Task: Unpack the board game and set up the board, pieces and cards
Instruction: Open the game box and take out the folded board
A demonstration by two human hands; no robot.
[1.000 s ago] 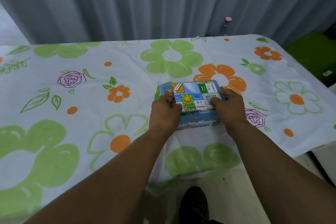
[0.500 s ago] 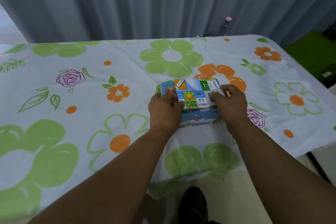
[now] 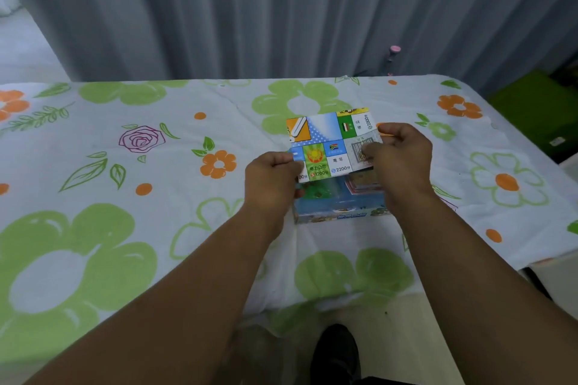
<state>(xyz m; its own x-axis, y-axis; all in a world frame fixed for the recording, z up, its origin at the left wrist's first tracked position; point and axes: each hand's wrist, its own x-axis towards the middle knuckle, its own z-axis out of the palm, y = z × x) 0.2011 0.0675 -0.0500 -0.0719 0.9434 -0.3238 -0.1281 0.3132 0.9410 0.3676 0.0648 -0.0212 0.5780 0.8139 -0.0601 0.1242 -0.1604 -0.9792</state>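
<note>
Pinching the folded colourful game board (image 3: 331, 142) at its side edges, your left hand (image 3: 269, 180) and right hand (image 3: 402, 158) hold it above the blue cardboard box (image 3: 337, 211).

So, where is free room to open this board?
Bare tablecloth left of the box, out to the edge, and behind it up to the curtain. Crowded only above the box, where left hand and right hand hold the folded board.

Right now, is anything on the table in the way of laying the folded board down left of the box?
Nothing visible does. The left hand and right hand hold the folded board above the open box; the tablecloth left of the box shows only its printed flowers.
</note>
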